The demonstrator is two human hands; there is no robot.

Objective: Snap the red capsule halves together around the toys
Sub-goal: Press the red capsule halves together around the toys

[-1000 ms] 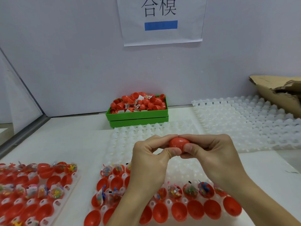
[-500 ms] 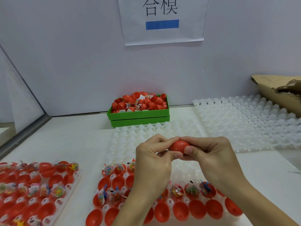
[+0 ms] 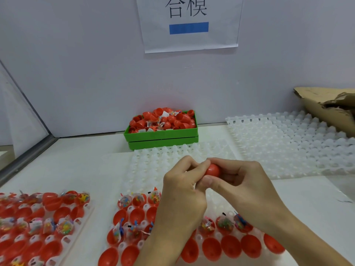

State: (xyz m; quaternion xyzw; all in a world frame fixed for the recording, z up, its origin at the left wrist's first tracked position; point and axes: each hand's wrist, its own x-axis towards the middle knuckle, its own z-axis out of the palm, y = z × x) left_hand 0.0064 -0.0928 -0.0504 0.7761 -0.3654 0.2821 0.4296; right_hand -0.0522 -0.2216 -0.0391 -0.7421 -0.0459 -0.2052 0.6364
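Note:
A red capsule (image 3: 212,170) is pinched between both hands above the white tray, only its rounded right part showing. My left hand (image 3: 182,191) grips its left side with thumb and fingers; my right hand (image 3: 242,185) closes on its right side. Below the hands a white tray (image 3: 169,164) holds rows of open red capsule halves (image 3: 231,246), some with small bagged toys (image 3: 223,223) inside. The forearms hide the tray's middle.
A second tray of red halves and toys (image 3: 38,223) lies at the lower left. A green bin (image 3: 161,134) heaped with red halves stands at the back wall. Empty white trays (image 3: 288,143) and torn cardboard (image 3: 330,106) lie at the right.
Both hands have stayed on the capsule, shifting slightly to the right; the fingers have closed further over it, so less red shows.

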